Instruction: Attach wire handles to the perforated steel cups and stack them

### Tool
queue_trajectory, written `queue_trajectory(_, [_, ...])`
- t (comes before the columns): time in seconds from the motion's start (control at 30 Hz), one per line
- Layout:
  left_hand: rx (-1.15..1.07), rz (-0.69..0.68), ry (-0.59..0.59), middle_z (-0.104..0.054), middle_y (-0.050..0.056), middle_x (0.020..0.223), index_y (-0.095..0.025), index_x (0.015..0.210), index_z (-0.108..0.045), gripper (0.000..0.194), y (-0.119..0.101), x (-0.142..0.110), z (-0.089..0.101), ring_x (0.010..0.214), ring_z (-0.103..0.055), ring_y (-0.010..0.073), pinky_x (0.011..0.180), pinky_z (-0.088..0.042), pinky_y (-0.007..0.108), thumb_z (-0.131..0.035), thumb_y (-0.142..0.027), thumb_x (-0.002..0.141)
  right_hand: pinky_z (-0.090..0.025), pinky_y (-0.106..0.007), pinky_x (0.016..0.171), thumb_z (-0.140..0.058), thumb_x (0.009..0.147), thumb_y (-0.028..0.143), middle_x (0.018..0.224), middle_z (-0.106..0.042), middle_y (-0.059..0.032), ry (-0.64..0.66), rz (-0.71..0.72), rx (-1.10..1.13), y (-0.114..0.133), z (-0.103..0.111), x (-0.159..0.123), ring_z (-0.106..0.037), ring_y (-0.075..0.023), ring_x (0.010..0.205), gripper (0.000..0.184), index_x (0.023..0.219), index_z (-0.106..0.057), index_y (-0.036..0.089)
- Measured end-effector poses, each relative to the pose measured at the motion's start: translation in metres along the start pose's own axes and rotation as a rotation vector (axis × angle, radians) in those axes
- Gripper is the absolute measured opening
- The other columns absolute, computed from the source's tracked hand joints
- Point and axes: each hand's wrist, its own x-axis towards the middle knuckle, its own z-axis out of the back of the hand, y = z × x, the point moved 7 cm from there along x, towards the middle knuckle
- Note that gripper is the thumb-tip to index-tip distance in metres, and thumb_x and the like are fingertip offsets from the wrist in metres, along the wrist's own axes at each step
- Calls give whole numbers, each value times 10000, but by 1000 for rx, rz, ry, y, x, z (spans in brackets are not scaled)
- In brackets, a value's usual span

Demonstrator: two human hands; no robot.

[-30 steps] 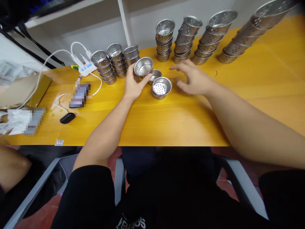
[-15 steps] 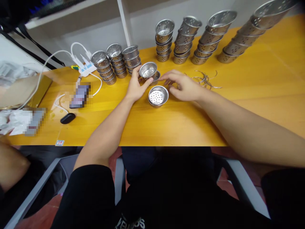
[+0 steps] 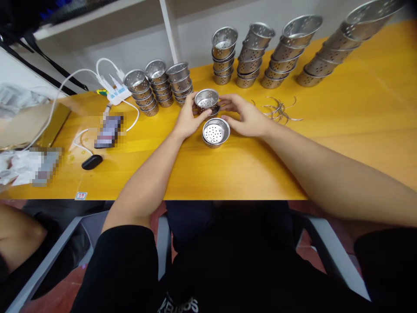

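- The upper cup [image 3: 206,99] lies just beyond the front cup [image 3: 216,131], above a lower cup [image 3: 215,111], axis roughly upright.
- The nearer left hand [image 3: 189,118] pinches it, thumb against fingers.
- From the right, the right hand [image 3: 246,114] curves fingers beside the lower cup; I cannot tell if they grip.

Upper silver-coloured, round perforated metal cup [image 3: 206,100]: mouth up, nearly level, directly over the lower one; whether nested, unclear.
Lower silver-coloured metal cup [image 3: 214,111]: mostly hidden, a dark sliver showing.
Front silver-coloured, round perforated metal cup [image 3: 216,131]: upright, open, dotted base visible, just nearer the camera wearer.
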Motion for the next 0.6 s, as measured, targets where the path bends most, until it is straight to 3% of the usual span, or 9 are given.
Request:
queue_trajectory(0.1, [-10,-2,15,-703,235,1854,-306,1755,-518,985,-12,-4,-1,1719,-762,447,1456,-655,751,-989,-811,1053,-633,-720,1466,-820,1140,951,1741,-789,-169,-4,24,44,-7,-1,0,-818,-498,1584,1106,2004,-541,320])
queue_trajectory(0.33, [4,-7,95,-735,216,1859,-296,1743,-517,836,-31,-10,-3,1773,-733,422,1538,-581,718,-958,-555,1082,-699,-765,1406,-857,1149,959,1755,-794,-140,-50,29,72,-11,2,-2,-858,-473,1477,903,1822,-748,368])
queue_trajectory(0.6, [4,48,86,-787,237,1768,-224,1656,-614,779,-33,-11,-5,1674,-800,429,1524,-599,708,-965,-591,1065,-758,-738,1312,-894,1141,890,1657,-834,-171,-79,20,39,-2,4,-3,-894,-470,1390,792,1734,-849,368])
